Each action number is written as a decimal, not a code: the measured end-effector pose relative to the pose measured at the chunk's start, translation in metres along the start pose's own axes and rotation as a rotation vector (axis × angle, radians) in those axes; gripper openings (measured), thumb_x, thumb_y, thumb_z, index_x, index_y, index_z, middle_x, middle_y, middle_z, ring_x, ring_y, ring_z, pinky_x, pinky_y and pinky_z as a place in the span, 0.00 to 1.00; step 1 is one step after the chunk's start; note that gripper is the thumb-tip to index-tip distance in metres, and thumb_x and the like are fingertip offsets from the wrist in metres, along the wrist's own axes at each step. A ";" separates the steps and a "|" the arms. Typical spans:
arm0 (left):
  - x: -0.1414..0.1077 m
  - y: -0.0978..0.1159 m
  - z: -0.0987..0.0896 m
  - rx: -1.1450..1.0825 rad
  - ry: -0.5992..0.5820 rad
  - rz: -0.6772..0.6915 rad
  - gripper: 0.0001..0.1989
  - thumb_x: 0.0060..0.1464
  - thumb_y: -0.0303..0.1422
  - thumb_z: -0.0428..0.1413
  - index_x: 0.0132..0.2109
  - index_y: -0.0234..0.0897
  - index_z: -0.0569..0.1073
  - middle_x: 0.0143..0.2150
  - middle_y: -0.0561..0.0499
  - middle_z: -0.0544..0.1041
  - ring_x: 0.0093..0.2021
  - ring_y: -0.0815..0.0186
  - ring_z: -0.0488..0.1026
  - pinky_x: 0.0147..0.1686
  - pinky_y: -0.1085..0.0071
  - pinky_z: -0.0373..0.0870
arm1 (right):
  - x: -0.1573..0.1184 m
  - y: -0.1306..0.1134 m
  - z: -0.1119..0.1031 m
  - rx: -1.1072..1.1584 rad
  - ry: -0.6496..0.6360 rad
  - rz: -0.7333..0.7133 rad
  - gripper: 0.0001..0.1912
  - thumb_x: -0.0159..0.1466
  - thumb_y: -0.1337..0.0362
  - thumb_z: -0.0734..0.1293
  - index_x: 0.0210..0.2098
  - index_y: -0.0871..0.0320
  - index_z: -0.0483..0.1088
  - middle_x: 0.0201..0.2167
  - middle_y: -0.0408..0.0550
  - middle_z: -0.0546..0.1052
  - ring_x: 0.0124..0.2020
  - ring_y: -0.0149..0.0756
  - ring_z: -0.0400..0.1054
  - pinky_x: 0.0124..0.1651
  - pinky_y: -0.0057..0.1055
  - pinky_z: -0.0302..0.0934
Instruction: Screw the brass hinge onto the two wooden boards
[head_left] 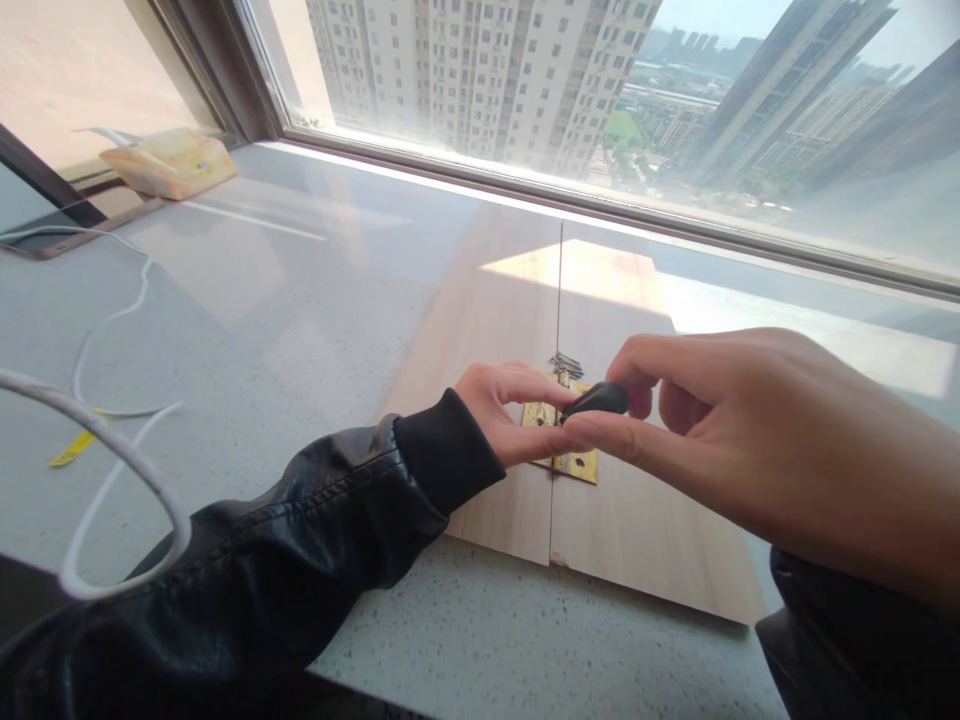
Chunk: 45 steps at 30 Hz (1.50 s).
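A brass hinge [585, 467] lies across the seam between two pale wooden boards [495, 510], partly covered by my hands. My right hand [720, 420] grips a black-handled screwdriver [600, 401] between thumb and fingers, above the hinge. The screwdriver's tip is hidden. From the left, my left hand [511, 410] closes its thumb and fingertips around the front end of the screwdriver; whether a screw is also between them I cannot tell. A small pile of screws [566, 366] rests just beyond the hinge.
The boards lie on a speckled white counter [315, 330] beneath a large window [480, 80]. A white cable [161, 490] with a yellow tag [73, 449] loops at the left. A soft tissue pack [171, 163] sits in the far left corner.
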<state>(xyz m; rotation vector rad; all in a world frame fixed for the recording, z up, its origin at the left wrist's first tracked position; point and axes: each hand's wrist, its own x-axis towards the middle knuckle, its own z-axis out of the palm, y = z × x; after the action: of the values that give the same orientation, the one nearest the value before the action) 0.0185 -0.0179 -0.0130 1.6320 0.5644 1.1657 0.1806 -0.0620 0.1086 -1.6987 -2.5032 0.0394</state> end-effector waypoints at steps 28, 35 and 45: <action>0.000 0.006 0.000 0.001 -0.052 -0.133 0.17 0.40 0.38 0.68 0.39 0.36 0.80 0.40 0.46 0.81 0.42 0.60 0.75 0.45 0.61 0.69 | 0.003 -0.005 0.005 -0.013 -0.027 -0.043 0.28 0.66 0.44 0.53 0.16 0.55 0.59 0.13 0.44 0.63 0.15 0.31 0.53 0.19 0.31 0.46; 0.000 0.001 -0.002 -0.078 -0.119 -0.043 0.12 0.44 0.33 0.66 0.38 0.34 0.81 0.37 0.43 0.81 0.40 0.61 0.77 0.46 0.62 0.71 | -0.007 0.013 0.001 0.100 -0.083 -0.075 0.16 0.64 0.49 0.59 0.31 0.51 0.72 0.19 0.40 0.70 0.17 0.30 0.60 0.19 0.29 0.53; 0.000 0.005 0.001 0.033 0.013 -0.047 0.13 0.39 0.36 0.68 0.34 0.35 0.81 0.32 0.48 0.81 0.34 0.64 0.75 0.36 0.66 0.69 | 0.006 -0.008 0.004 -0.161 -0.006 0.088 0.29 0.64 0.45 0.56 0.14 0.54 0.59 0.10 0.44 0.60 0.14 0.32 0.50 0.19 0.33 0.44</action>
<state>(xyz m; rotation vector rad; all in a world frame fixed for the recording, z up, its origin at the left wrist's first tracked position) 0.0185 -0.0196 -0.0087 1.6321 0.6303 1.1380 0.1708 -0.0595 0.1061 -1.8706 -2.4951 -0.1542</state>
